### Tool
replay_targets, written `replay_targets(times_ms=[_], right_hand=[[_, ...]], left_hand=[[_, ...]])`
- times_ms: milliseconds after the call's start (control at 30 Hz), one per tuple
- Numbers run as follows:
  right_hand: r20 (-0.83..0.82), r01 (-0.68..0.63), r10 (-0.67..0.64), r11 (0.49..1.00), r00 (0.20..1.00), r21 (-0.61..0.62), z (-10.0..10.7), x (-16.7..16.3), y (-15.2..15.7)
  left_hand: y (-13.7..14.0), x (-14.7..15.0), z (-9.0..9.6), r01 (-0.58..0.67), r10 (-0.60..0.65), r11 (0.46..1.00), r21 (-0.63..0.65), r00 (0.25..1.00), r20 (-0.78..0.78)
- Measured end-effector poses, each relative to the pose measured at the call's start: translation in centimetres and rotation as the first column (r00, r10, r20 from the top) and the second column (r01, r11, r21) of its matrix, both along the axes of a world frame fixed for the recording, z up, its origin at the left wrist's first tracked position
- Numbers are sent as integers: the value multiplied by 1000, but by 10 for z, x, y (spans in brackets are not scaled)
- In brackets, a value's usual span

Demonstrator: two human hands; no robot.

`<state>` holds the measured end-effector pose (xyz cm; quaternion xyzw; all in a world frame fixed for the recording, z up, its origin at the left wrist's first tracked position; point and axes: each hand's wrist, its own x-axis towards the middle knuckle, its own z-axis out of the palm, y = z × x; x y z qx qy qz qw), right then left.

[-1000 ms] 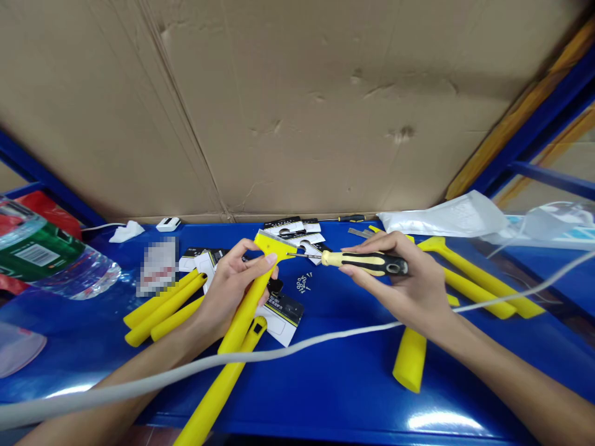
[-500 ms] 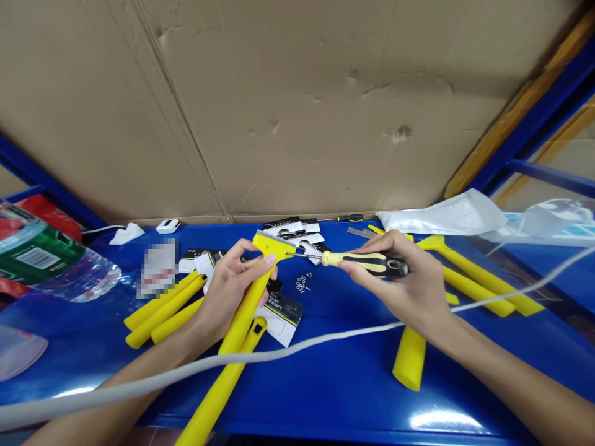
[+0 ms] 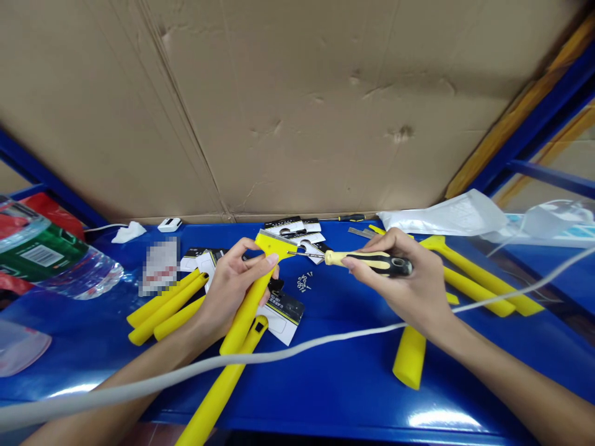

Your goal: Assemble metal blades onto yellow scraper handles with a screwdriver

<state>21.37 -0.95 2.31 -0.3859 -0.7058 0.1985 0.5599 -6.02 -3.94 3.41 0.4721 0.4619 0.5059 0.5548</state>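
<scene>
My left hand (image 3: 239,282) is closed around the neck of a yellow scraper (image 3: 246,313), its head tilted up with a metal blade along the top edge. My right hand (image 3: 409,272) grips a screwdriver (image 3: 367,261) with a cream and black handle, held nearly level. The screwdriver's tip meets the right side of the scraper head; whether it sits in a screw is too small to tell. Below the shaft, a small pile of screws and nuts (image 3: 304,282) lies on the blue table (image 3: 334,378). A printed card (image 3: 283,316) lies under my left hand.
Yellow handles (image 3: 170,306) lie at left, more yellow scraper parts (image 3: 483,279) at right. Behind are cards (image 3: 297,229), a second screwdriver (image 3: 352,218) and a white bag (image 3: 437,212). A bottle (image 3: 51,254) stands tilted at far left. A pale cable (image 3: 297,352) crosses in front.
Both hands keep their hold, with the screwdriver tip still at the scraper head. The view has shifted very slightly; otherwise the arrangement looks the same.
</scene>
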Motion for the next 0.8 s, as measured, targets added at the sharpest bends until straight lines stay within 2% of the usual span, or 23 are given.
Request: replay_targets(times_ms=[100,267,367,467,633,733,800], right_hand=[[-55,9,-12,998,998,-59,2,-2,-2],[-179,-25,-23,964,984,-263,9,0,5],[-406,-204,49,915,912,-348,19,5,20],[-569,-396,133,841,811,-368,35,9,42],[-588,-543,236,726,774,-422,61,7,82],[-563,-560,275,709,779,-428,68,1,103],[-458,-534,324,704,828,-468,68,-6,112]], left_hand=[[0,-1,1,-1,1,1000,10,1000,18],[-1,-2,2,18,-21,998,53,997,71],[-1,-2,4,48,-57,996,81,992,110],[0,-4,4,41,-59,994,102,982,177],[7,-9,2,-4,-29,995,103,948,317],[10,-11,0,-2,-33,995,97,933,359],[10,-12,0,-7,-30,995,95,925,379]])
